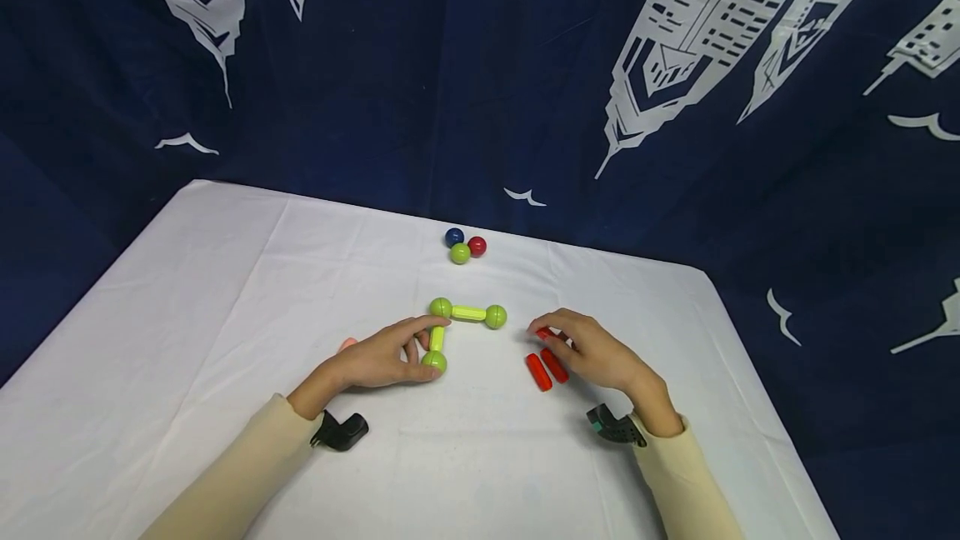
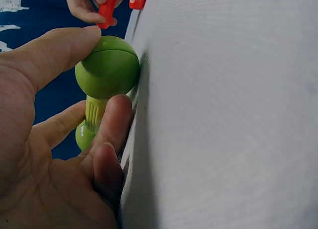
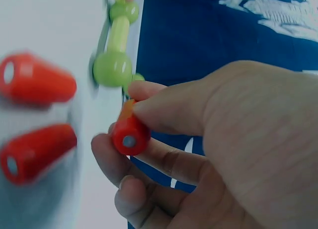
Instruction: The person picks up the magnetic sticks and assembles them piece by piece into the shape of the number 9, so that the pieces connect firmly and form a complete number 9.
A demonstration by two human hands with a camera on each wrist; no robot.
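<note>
On the white table lies an L-shaped piece of green magnetic balls and rods (image 1: 468, 313). My left hand (image 1: 386, 352) holds its near leg, thumb on the nearest green ball (image 2: 108, 67) and fingers around the ribbed green rod (image 2: 95, 114). Between the thumb and fingers of my right hand (image 1: 592, 348) is a red magnetic rod (image 3: 131, 132), raised off the table, a metal tip showing at its end. Just below that hand, two more red rods (image 1: 538, 372) lie side by side on the cloth.
Farther back, a blue ball (image 1: 454, 237), a red ball (image 1: 477, 247) and a loose green ball (image 1: 461, 253) sit clustered near the table's far edge. A salmon-coloured thing (image 1: 347, 344) is mostly hidden behind my left wrist. A dark blue printed curtain (image 1: 375, 107) hangs behind the table.
</note>
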